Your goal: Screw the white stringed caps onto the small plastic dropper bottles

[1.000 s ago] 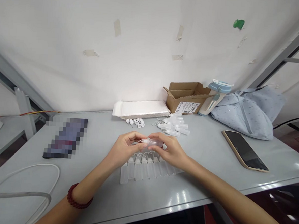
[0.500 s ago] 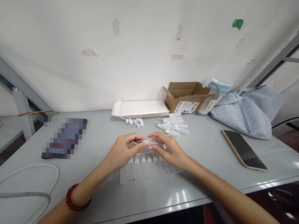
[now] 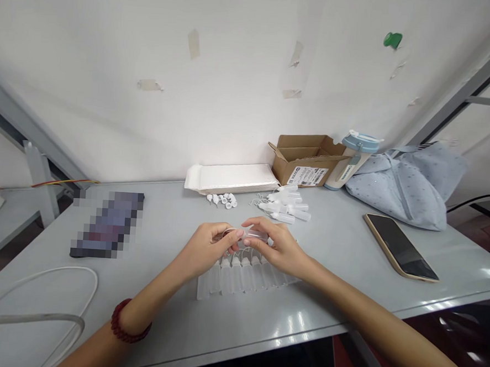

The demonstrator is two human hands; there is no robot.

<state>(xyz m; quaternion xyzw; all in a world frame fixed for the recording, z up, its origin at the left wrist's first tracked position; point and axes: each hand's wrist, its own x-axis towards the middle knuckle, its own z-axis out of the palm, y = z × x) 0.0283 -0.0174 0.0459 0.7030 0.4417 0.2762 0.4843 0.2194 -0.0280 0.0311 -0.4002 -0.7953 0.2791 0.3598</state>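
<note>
Between my two hands a small translucent squeeze bottle [image 3: 258,236] lies on its side, held above the table. My right hand [image 3: 281,245] is closed round its body with thumb and fingers. My left hand [image 3: 211,249] pinches the cap end at the left, where a thin white strap loops out; the fingers partly hide the cap. Below the hands a row of several similar bottles [image 3: 235,277] lies side by side, caps pointing away from me. Farther back is a loose pile of bottles [image 3: 287,200], with several small white needle-tip caps [image 3: 223,199] to its left.
Along the wall stand a flat white package [image 3: 235,178], an open cardboard box [image 3: 308,159], a blue-lidded tumbler [image 3: 352,159] and a light blue cloth bag [image 3: 402,185]. A phone [image 3: 401,245] lies at right. At left are a blurred-out dark item [image 3: 109,225] and a white cable [image 3: 93,290].
The fingers of my left hand have shifted at the cap end, with fingertips now showing below the bottle. My right hand keeps its hold. The whole view has moved very slightly.
</note>
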